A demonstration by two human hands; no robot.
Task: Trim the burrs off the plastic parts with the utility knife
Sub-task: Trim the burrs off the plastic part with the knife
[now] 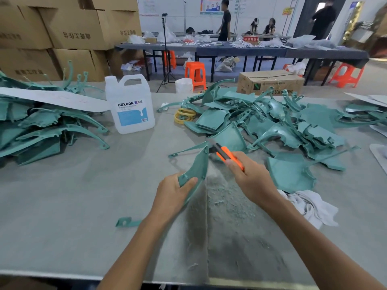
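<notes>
Near edge of bench [62, 206]: grey covering, with a dark patch of fine shavings [230, 216] between the two forearms. A small teal offcut [125, 222] lies just left of the left forearm.

Left hand [173, 193]: fingers and thumb curled round the lower end of a curved teal plastic part [195, 164], held tilted on edge above the bench.

Right hand [251, 181]: closed round the orange utility knife [225, 154]. The blade end points up-left, just beside the part's top corner; contact too blurred to tell.

White rag [310, 206] lies crumpled right of the right forearm.

Mid bench: large heap of teal parts [272, 122] to the right, second heap [41, 126] far left. White DEXCON jug [129, 105] upright between them, yellow rings [185, 116] near the right heap.

Beyond the bench: cardboard box [270, 81], orange stool [195, 74], stacked cartons [73, 34], long tables [240, 51] with people.
</notes>
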